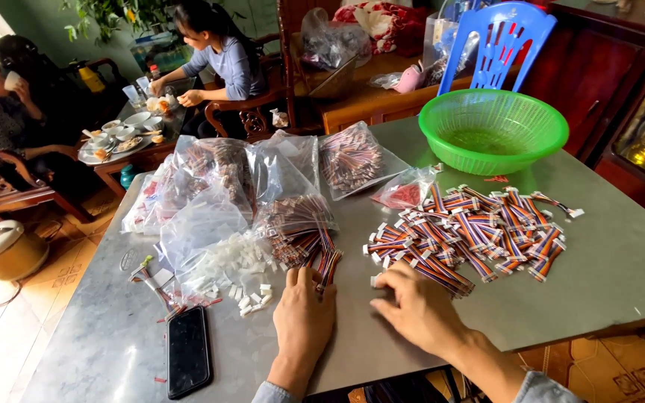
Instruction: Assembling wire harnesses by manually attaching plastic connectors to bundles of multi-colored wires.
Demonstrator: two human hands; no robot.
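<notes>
The left hand (304,313) rests near the table's (621,261) front edge, fingertips pinching the ends of a bundle of striped ribbon cables (315,250). The right hand (416,310), fingers curled, pinches 1 small white connector (375,281) beside the loose pile of finished cables (472,231) below a green basket (493,130); a black phone (188,351) lies by the front-left corner.

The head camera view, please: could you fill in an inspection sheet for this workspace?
Surface: grey table, partly bare.
Job's things: spread pile of striped ribbon cables; bundled cables; white connectors.
Clutter: plastic bags; black phone; green basket.
Hands: left hand touches the bundle; right hand holds a white connector at the pile's edge.
Cables: as above.
Surroundings: blue chair; two people at another table.
</notes>
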